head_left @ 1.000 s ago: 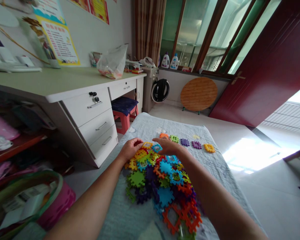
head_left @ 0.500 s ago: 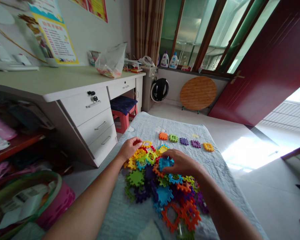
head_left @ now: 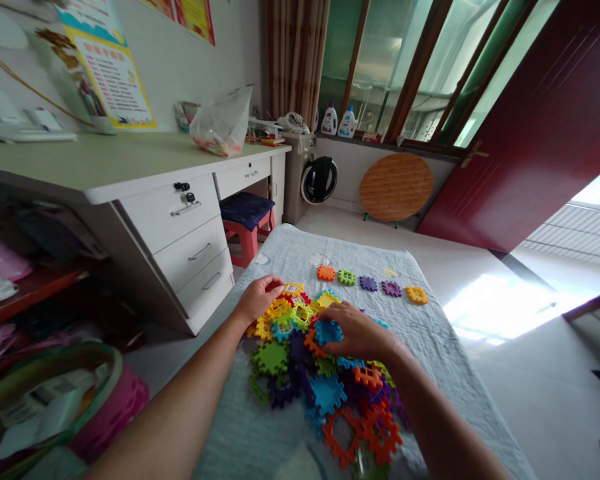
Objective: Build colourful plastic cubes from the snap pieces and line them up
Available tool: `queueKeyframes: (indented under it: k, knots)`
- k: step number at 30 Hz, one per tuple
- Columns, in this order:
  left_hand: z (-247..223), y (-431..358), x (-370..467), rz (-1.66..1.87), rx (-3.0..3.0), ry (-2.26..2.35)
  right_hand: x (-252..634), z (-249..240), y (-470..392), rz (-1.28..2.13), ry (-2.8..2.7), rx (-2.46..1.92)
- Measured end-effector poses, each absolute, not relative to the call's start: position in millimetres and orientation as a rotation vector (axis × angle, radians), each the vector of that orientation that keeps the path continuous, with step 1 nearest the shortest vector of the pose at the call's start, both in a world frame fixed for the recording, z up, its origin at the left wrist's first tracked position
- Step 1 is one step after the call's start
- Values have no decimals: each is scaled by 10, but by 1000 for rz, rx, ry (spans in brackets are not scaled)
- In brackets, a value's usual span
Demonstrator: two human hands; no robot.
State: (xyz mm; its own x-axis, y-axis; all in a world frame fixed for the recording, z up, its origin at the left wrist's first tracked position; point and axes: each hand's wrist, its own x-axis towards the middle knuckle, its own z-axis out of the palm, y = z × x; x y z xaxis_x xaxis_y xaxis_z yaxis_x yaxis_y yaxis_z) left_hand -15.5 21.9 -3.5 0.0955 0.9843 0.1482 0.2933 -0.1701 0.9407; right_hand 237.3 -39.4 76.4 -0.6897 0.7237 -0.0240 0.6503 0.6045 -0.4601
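Observation:
A pile of colourful plastic interlocking tiles with notched edges lies on the cloth-covered table (head_left: 460,380). At the pile's far left, my left hand (head_left: 257,300) is closed, its thumb and fingertips on the edge of a yellow interlocking tile (head_left: 293,289). My right hand (head_left: 357,331) curls over the middle of the heap, with a blue interlocking tile (head_left: 327,332) between thumb and fingers. Under that blue tile an orange one (head_left: 314,343) shows in part. Nearer me lie a solid blue tile (head_left: 327,393), a green tile (head_left: 271,359) and an orange frame tile (head_left: 341,437).
Beyond the pile, a spaced row runs from an orange tile (head_left: 326,273) to a yellow-orange tile (head_left: 417,295). A white desk (head_left: 180,247) and a red stool (head_left: 247,243) stand left. A pink basket (head_left: 115,413) sits low at left; a round wooden tabletop (head_left: 397,187) leans behind.
My right hand has shifted slightly left and down with the blue tile, which now shows more of its face. My left hand stays in place at the yellow tile.

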Motion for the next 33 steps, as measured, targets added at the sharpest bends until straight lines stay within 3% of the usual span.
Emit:
queueKeyframes:
  k: [7,16,23,33]
  knots:
    - [-71,229,-165,1103,1582,1307,2258,865,34,461,-2608,-1198]
    - [-100,233,-178,1130,1624,1329,1782,654,1084,149,-2503,-1665]
    - [-10,204,-159,1104,1578,1317,1632,390,1300,218,-2552,-1712]
    - [1,190,-163,1093,1590,1366,1817,611,1381,243,-2500,-1689]
